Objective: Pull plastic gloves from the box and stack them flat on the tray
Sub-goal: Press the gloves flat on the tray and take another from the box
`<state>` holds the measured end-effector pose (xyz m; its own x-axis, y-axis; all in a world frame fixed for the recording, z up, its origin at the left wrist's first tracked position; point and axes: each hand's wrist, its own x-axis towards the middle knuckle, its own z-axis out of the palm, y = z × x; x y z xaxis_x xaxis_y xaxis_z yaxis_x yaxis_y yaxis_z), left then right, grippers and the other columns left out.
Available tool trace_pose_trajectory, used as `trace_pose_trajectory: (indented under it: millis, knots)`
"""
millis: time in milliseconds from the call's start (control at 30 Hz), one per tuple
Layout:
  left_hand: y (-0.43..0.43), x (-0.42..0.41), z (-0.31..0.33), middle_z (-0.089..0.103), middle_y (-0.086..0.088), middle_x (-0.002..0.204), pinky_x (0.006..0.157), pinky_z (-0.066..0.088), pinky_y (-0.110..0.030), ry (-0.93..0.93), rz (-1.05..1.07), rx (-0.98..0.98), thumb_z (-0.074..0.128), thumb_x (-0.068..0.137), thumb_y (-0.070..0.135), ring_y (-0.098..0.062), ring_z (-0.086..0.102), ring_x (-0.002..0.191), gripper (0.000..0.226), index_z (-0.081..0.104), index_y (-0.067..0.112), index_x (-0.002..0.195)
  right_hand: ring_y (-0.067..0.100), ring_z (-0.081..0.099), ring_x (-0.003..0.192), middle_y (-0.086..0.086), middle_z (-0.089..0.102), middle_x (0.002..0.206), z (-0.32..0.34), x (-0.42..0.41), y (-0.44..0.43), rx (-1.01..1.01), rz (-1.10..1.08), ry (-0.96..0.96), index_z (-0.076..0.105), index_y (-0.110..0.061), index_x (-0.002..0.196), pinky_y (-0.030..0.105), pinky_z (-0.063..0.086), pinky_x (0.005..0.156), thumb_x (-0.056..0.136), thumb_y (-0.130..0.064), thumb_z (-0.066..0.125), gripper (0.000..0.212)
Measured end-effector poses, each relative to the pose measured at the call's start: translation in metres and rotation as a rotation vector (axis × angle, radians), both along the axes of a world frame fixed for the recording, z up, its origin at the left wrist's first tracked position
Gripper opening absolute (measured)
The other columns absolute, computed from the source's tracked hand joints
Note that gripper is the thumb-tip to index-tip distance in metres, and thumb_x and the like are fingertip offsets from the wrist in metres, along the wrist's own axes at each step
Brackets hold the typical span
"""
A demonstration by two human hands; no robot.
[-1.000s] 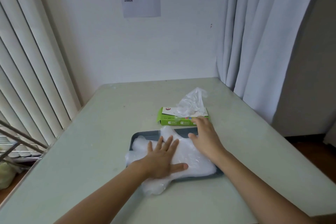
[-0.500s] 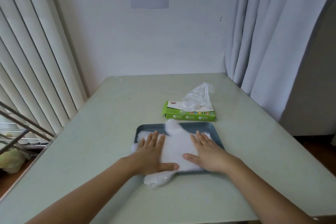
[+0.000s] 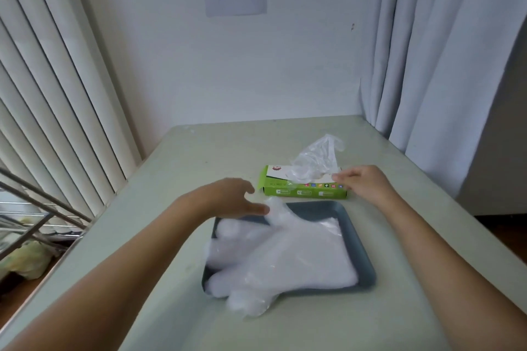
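A green glove box (image 3: 302, 191) lies on the table behind a dark grey tray (image 3: 362, 253). One clear plastic glove (image 3: 318, 159) sticks up out of the box's top slot. A stack of translucent gloves (image 3: 285, 253) lies flat on the tray, with fingers hanging over its left and front rim. My left hand (image 3: 228, 196) hovers just left of the box, fingers loosely curled and holding nothing, its thumb near the stack's upper tip. My right hand (image 3: 362, 182) is at the box's right end, fingertips close to the base of the upright glove.
The pale green table (image 3: 199, 151) stands in a corner, with a white wall behind, vertical blinds (image 3: 57, 94) on the left and a curtain (image 3: 442, 51) on the right. A metal rack (image 3: 28, 208) stands beside the table's left edge.
Both hands have lifted off the glove stack on the tray and moved back toward the box, the left to its left end, the right to its right end.
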<state>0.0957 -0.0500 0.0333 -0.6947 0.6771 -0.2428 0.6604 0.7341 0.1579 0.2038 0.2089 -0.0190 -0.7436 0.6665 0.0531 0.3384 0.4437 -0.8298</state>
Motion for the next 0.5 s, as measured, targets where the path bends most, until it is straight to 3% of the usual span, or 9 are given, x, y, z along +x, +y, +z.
trace_pose_trajectory:
  millis: [167,267,333,400,500]
  knots:
    - [0.041,-0.021,-0.002,0.043,0.001,0.147,0.106,0.032,-0.029,-0.072,-0.038,0.188,0.061,0.089,0.049,-0.019,0.041,0.133,0.066,0.038,0.022,0.144,0.024,0.06,0.113,0.012,0.065,0.121,-0.005,-0.028,0.018,-0.016,-0.111,0.094,0.063,0.001,0.119,0.03,0.042,0.097,0.076,-0.033,0.079,0.057]
    - [0.067,-0.031,-0.019,0.038,0.001,0.151,0.108,0.03,-0.031,-0.15,-0.06,0.239,0.061,0.089,0.047,-0.02,0.038,0.136,0.069,0.031,0.026,0.148,0.027,0.057,0.118,0.014,0.062,0.125,-0.012,-0.041,0.022,0.015,-0.112,0.095,0.06,0.005,0.122,0.029,0.04,0.098,0.079,-0.032,0.076,0.058]
    - [0.084,-0.036,-0.031,0.035,0.001,0.153,0.109,0.03,-0.031,-0.188,-0.072,0.277,0.06,0.09,0.046,-0.02,0.037,0.137,0.07,0.027,0.03,0.149,0.024,0.059,0.113,0.011,0.067,0.117,-0.018,-0.047,0.024,0.029,-0.125,0.095,0.065,0.0,0.117,0.027,0.041,0.093,0.083,-0.027,0.074,0.045]
    - [0.097,-0.038,-0.041,0.026,-0.002,0.157,0.112,0.026,-0.034,-0.199,-0.086,0.291,0.059,0.09,0.048,-0.021,0.029,0.142,0.073,0.021,0.033,0.151,0.03,0.064,0.099,0.016,0.071,0.1,-0.025,-0.052,0.027,0.054,-0.148,0.107,0.071,0.002,0.098,0.031,0.046,0.082,0.085,-0.021,0.07,0.026]
    - [0.11,-0.038,-0.053,0.008,-0.009,0.161,0.119,0.015,-0.042,-0.171,-0.096,0.2,0.052,0.092,0.052,-0.025,0.006,0.148,0.076,0.011,0.033,0.153,0.027,0.061,0.074,0.021,0.07,0.082,-0.033,-0.056,0.032,0.053,-0.177,0.161,0.071,0.005,0.083,0.031,0.044,0.068,0.086,-0.021,0.068,0.026]
